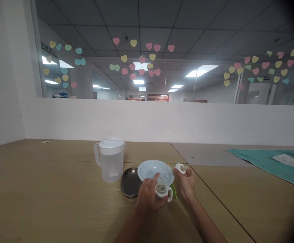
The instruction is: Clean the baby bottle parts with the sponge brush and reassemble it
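Observation:
My left hand (146, 195) is closed around a small baby bottle (161, 189) with a white collar and a white side handle; its open, threaded mouth faces up. The index finger points forward over the bowl. To the right, my right hand (187, 184) pinches a white ring cap (180, 168) with a clear part that looks like a teat, held apart from the bottle. Just beyond both hands is a pale blue bowl (147, 165) with a white spoon (166, 176) in it. A dark metal dish (130, 185) lies at the bowl's left, partly hidden by it.
A clear lidded pitcher (111, 163) stands at the left. A green strip-like object (174, 193) shows beside the bowl, mostly covered. A teal cloth (253, 158) with a paper packet (291, 162) lies at the far right. A white wall (152, 121) with a window rises behind the table.

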{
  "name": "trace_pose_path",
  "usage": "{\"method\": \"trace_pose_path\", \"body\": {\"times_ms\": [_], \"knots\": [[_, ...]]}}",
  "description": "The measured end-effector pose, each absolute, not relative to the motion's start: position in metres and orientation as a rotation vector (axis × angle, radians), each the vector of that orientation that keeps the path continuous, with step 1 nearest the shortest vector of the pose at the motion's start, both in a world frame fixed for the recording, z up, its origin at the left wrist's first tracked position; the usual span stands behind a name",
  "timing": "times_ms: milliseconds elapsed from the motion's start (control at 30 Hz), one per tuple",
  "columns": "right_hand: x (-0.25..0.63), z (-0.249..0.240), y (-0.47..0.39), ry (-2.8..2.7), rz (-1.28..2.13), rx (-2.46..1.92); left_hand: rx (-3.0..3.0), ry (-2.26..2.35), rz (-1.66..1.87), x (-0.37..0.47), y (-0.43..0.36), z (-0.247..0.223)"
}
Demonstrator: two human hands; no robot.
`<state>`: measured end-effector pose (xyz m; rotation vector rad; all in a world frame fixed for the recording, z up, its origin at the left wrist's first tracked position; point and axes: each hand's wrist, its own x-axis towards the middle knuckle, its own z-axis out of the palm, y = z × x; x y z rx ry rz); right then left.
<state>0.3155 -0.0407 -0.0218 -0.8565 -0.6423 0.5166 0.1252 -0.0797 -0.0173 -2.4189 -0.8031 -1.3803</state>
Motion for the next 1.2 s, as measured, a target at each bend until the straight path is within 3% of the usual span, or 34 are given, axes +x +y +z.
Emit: {"method": "trace_pose_path", "body": {"times_ms": [367, 700, 967, 1200], "knots": [[0.3138, -0.0277, -0.0379, -0.709, 0.432, -0.914, -2.436, -0.817, -1.375, 0.1245, -0.0792, -0.0202], [0.3184, -0.029, -0.0443, -1.004, 0.226, -1.312, -2.47, -0.813, -1.328, 0.1239, -0.079, -0.017], [0.3136, -0.0289, -0.0447, -1.008, 0.091, -1.244, -2.493, -0.826, -1.314, 0.1239, -0.0767, -0.0207], [0.3172, -0.0283, -0.044, -1.194, 0.3, -1.265, -2.491, -0.836, -1.32, 0.1239, -0.077, -0.0211]]}}
